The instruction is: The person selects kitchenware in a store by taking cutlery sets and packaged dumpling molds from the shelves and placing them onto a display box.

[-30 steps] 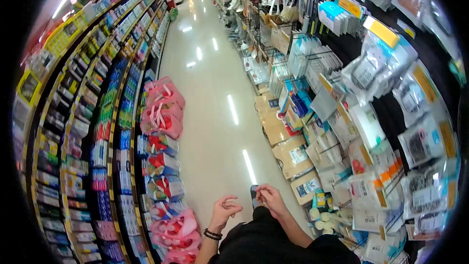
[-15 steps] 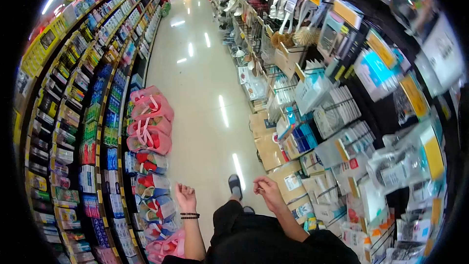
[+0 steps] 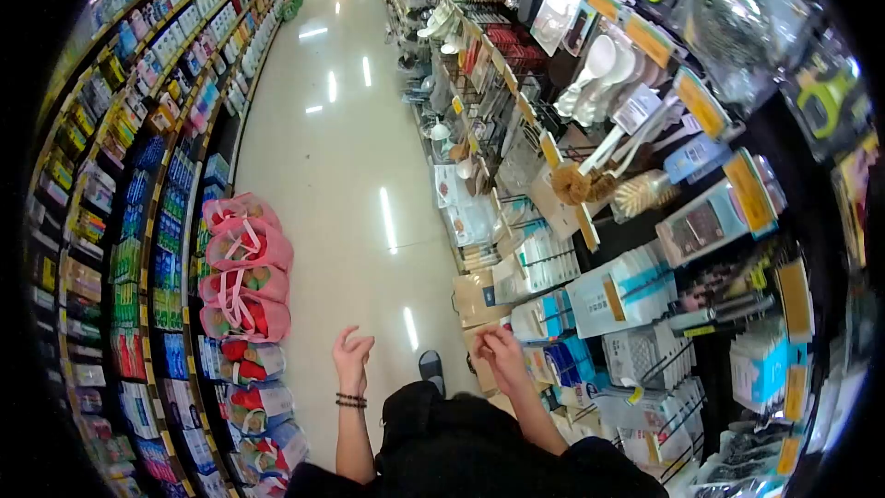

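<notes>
My left hand (image 3: 350, 360) hangs over the aisle floor with a dark beaded bracelet (image 3: 350, 400) on its wrist. Its fingers are loosely bent and apart, with nothing between them. Close to the packages on the right side is my right hand (image 3: 502, 357), also loosely curled and holding nothing visible. Neither hand visibly touches any goods. Between them, below, one foot in a dark slipper (image 3: 430, 370) shows on the glossy floor (image 3: 341, 166).
On the left, a long shelf of bottles and boxes (image 3: 171, 221) runs along the aisle. Pink mesh bags (image 3: 249, 267) stick out at its foot. To the right hang packaged kitchen goods, including white spoons (image 3: 599, 65), round brushes (image 3: 573, 184) and white packs (image 3: 622, 286).
The view has moved forward along the aisle, so the pink bags and hanging goods sit nearer. My left hand's fingers have spread slightly; my right hand stays raised on the right.
</notes>
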Available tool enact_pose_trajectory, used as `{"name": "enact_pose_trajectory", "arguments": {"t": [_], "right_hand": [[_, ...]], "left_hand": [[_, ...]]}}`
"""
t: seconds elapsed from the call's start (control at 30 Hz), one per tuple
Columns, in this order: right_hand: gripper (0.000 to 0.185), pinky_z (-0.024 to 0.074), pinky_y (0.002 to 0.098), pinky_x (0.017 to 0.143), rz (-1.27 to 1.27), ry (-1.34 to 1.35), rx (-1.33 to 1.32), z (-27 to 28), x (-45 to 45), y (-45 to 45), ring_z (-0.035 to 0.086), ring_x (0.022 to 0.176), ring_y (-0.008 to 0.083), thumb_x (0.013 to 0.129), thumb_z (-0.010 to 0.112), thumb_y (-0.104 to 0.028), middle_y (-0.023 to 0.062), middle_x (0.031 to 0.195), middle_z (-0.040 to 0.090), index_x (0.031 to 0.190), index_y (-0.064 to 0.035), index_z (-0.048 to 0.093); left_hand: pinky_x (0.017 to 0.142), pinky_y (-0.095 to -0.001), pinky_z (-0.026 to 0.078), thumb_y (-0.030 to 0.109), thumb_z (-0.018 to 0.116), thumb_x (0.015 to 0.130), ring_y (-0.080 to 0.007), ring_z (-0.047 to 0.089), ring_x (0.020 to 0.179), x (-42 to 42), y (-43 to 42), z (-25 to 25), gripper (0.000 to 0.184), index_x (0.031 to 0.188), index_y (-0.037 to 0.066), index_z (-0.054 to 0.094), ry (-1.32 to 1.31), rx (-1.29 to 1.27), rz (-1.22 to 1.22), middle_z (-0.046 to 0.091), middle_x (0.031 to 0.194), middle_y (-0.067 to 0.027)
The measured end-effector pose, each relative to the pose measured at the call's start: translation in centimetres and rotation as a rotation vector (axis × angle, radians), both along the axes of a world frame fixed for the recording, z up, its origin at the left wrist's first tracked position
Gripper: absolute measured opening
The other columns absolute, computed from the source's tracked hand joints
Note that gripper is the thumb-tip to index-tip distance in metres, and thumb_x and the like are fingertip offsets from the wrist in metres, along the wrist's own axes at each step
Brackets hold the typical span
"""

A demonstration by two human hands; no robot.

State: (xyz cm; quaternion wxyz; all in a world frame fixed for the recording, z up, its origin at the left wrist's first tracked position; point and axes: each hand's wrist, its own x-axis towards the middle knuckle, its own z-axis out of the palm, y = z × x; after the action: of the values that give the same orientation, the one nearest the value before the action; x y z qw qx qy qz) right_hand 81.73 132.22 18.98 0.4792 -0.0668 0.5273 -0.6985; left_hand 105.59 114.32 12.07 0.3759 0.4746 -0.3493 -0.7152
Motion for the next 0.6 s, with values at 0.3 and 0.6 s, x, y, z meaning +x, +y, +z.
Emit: {"name": "enact_pose_trajectory", "arguments": {"t": [0.3,0.6], "right_hand": [[0.015,0.0461,0.0272,0.071,0.019,0.021,-0.030,2.9,-6.1,-13.5,0.056,0.077,0.0135,0.096,0.049,-0.009,0.0045,0.081,0.058,0.100,-0.0020,0.061],[0.016,0.0461,0.0270,0.070,-0.162,0.166,-0.239,3.8,-17.1,-29.2,0.058,0.081,0.0142,0.096,0.050,-0.009,0.0047,0.092,0.060,0.109,-0.0048,0.057]], "left_hand": [[0.042,-0.0221,0.022,0.021,0.052,0.099,-0.0046,0.023,0.043,-9.1,-15.0,11.7,0.029,0.073,0.013,0.042,0.903,-0.085,0.393,0.031,0.049,0.0046],[0.053,-0.0246,0.036,0.012,0.056,0.096,-0.0092,0.042,0.053,-20.7,-27.7,13.9,0.026,0.074,0.010,0.044,0.305,-0.336,0.089,0.052,0.060,-0.0032]]}}
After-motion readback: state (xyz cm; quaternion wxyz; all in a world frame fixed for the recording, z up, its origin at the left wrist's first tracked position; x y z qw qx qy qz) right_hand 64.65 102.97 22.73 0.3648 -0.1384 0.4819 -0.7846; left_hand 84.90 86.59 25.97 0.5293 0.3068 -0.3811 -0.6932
